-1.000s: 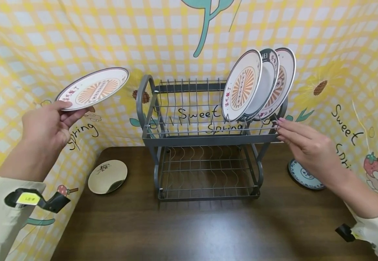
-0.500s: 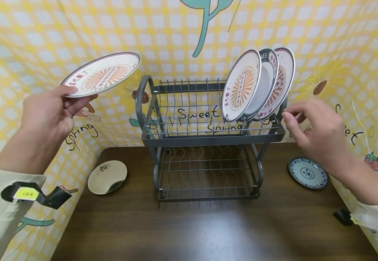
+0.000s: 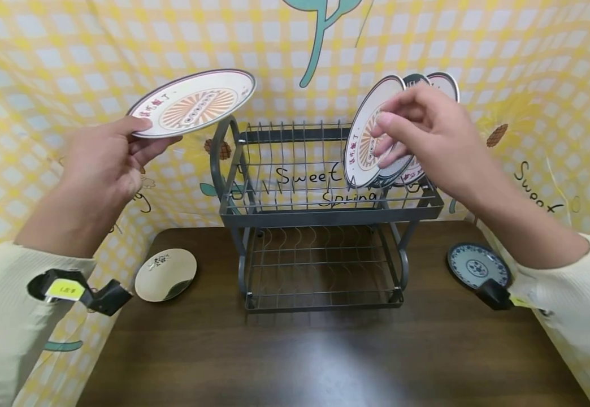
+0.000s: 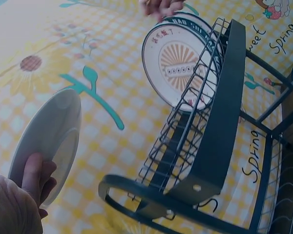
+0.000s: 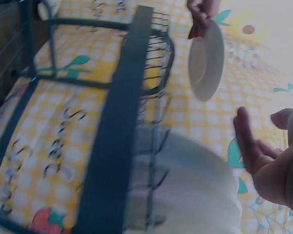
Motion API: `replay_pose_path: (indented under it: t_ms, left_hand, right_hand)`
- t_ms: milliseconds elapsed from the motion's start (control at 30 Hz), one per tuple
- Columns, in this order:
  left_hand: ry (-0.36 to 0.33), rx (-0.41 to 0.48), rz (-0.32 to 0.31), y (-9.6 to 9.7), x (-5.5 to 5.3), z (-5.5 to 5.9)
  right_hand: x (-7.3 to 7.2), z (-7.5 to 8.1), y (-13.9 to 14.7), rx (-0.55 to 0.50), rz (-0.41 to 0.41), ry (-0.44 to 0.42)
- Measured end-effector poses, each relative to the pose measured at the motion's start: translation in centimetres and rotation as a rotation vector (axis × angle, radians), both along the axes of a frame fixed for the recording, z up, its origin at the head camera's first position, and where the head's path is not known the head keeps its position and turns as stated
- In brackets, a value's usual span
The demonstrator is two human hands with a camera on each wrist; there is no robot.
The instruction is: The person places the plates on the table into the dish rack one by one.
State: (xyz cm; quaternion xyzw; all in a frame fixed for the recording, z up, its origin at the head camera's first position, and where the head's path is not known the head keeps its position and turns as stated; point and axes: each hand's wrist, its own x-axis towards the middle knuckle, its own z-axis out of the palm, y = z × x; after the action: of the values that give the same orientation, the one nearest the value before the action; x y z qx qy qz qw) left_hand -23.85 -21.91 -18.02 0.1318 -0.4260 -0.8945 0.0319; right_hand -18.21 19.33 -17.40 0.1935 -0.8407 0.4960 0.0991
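My left hand [image 3: 107,164] pinches the near-left rim of a white plate [image 3: 198,104] with an orange sunburst print, thumb on top and fingers beneath. The plate is held in the air, tilted, by the rack's upper left. My right hand [image 3: 427,135] is raised before several plates standing on edge in the top tier, fingers bent loosely and holding nothing. In the right wrist view a gap shows between its thumb and fingers [image 5: 244,139]. The frontmost standing plate [image 4: 178,66] has the same sunburst print. The right hand partly hides the plates behind it in the head view.
The grey two-tier dish rack [image 3: 330,217] stands on a dark wooden table [image 3: 274,356]. A cream plate [image 3: 165,275] lies on the left, a blue-patterned plate [image 3: 478,265] on the right. Checked yellow cloth [image 3: 137,45] covers the walls behind and beside.
My left hand has carried its plate up and to the right, towards the rack. My right hand has left the rack's right front corner and moved up and left, across the standing plates.
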Motion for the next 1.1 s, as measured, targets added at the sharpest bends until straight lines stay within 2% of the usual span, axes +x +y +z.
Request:
replay_pose_path:
  t_ms: [100,200,333,467,600,767,967,1100]
  left_hand:
    - [0.022,-0.018,-0.020,1.2,0.0,0.2]
    - [0.032,-0.071,-0.045,2.5,0.0,0.3]
    - [0.025,-0.139,-0.068,3.9,0.0,0.3]
    - [0.034,-0.209,-0.109,5.2,0.3,0.2]
    - [0.050,-0.259,-0.161,6.5,0.7,0.0]
    - [0.034,-0.300,-0.186,7.4,1.2,-0.2]
    - [0.061,-0.301,-0.202,7.6,1.3,-0.2]
    - [0.089,-0.325,-0.259,7.4,1.5,-0.1]
  right_hand:
    - [-1.1,1.2,-1.4,-0.029,0.060,-0.157]
    - [-2.5,1.7,-2.7,-0.112,0.131,-0.332]
    - [-4.0,1.9,-4.2,-0.308,0.211,-0.532]
    - [-5.3,1.8,-5.6,-0.471,0.260,-0.657]
    - [-6.2,1.7,-6.8,-0.545,0.260,-0.692]
    - [-6.7,1.5,-7.7,-0.577,0.172,-0.721]
    - [-6.9,1.4,-8.0,-0.562,0.081,-0.698]
    - [-6.9,1.7,-7.8,-0.571,0.053,-0.668]
